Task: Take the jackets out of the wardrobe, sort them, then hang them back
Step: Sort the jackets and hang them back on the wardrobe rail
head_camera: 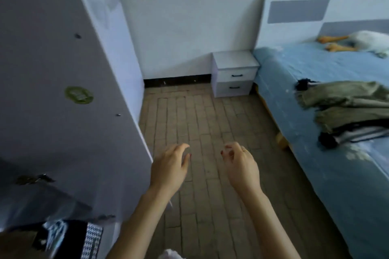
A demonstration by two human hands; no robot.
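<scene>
An olive-green jacket lies spread on the blue bed at the right, on top of a black and white garment. The open grey wardrobe door fills the left side. Below it, at the bottom left, patterned black and white clothes show inside the wardrobe. My left hand hovers over the floor beside the door's edge, fingers loosely curled and holding nothing. My right hand hangs next to it, fingers loosely curled and empty, with a ring on one finger.
A blue bed runs along the right side, with a white plush goose near the headboard. A white two-drawer nightstand stands against the far wall. A brown brick-pattern floor lies between wardrobe and bed.
</scene>
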